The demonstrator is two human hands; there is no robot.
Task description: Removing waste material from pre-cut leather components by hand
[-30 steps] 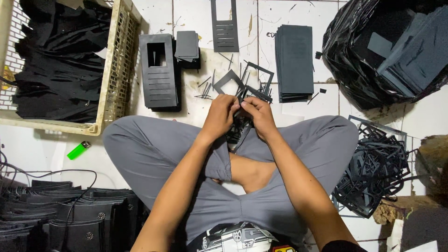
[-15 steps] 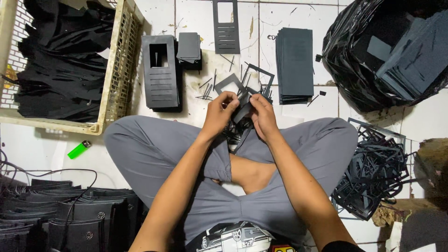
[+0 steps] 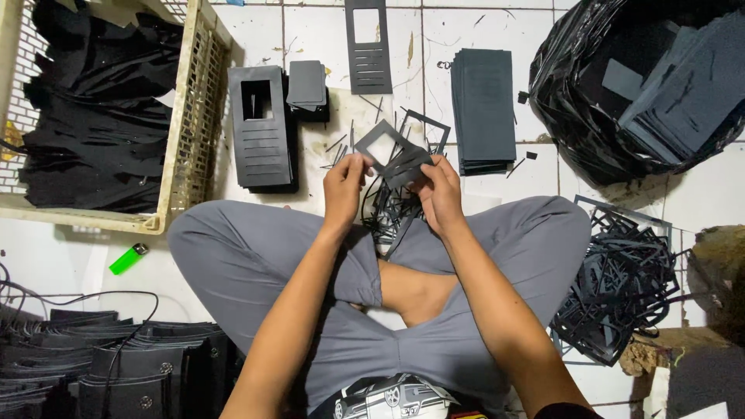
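Note:
I sit cross-legged on a white tiled floor. My left hand point(image 3: 344, 188) pinches one edge of a dark grey die-cut sheet piece point(image 3: 392, 155), a thin frame with a square hole. My right hand point(image 3: 440, 192) grips the other side of the same piece, where strips hang down. Both hands are raised above my knees. Loose black offcut strips point(image 3: 382, 211) lie on the floor just under the hands.
A beige plastic crate point(image 3: 192, 116) with black pieces stands at the left. Stacks of cut grey sheets point(image 3: 260, 128) point(image 3: 483, 109) lie ahead. A black bag point(image 3: 590, 101) of sheets is upper right, a scrap frame pile point(image 3: 625, 283) right, a green lighter point(image 3: 128, 258) left.
My hands have lifted and moved apart a little, spreading the piece so that its square frame now shows between them.

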